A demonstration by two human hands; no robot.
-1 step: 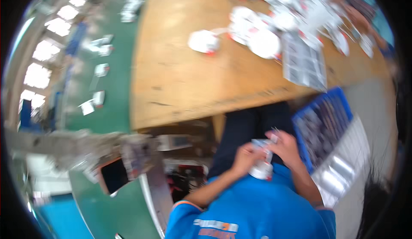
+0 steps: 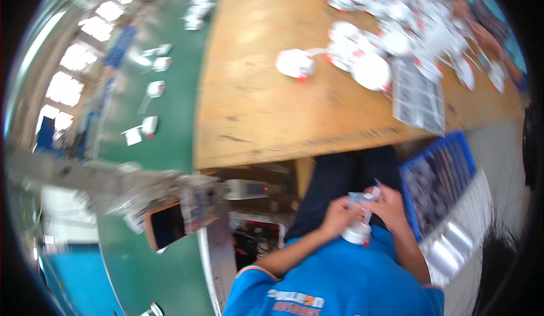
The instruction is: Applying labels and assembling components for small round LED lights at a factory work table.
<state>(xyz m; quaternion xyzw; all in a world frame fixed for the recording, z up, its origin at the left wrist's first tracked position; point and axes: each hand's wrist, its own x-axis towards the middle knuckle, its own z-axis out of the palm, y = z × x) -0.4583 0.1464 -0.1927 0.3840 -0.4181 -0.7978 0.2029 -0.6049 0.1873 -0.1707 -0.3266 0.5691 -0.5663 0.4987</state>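
Observation:
Over my lap, my left hand (image 2: pixel 338 216) and my right hand (image 2: pixel 389 205) are close together, fingers closed. A small pale, bluish clear piece (image 2: pixel 357 197) sticks up from the left fingers. A thin white strip or cord (image 2: pixel 368 216) runs down from the right fingers, and its tip shows above them. Just below, against my blue shirt, lies a round white part (image 2: pixel 356 234) with a red bit at its edge. Fine details between the fingertips are blurred.
A wooden table (image 2: pixel 243 123) ahead bears a heap of white parts (image 2: pixel 391 21) and a clear divided sheet (image 2: pixel 418 98). A blue crate (image 2: pixel 469 157) stands at my right. Left are a green conveyor belt (image 2: pixel 175 100) and a phone (image 2: pixel 166 226). Another person's arm (image 2: pixel 488 37) shows far right.
The whole view has shifted, so the table, belt and my hands appear farther right and slightly lower. Both hands remain together around the same small things.

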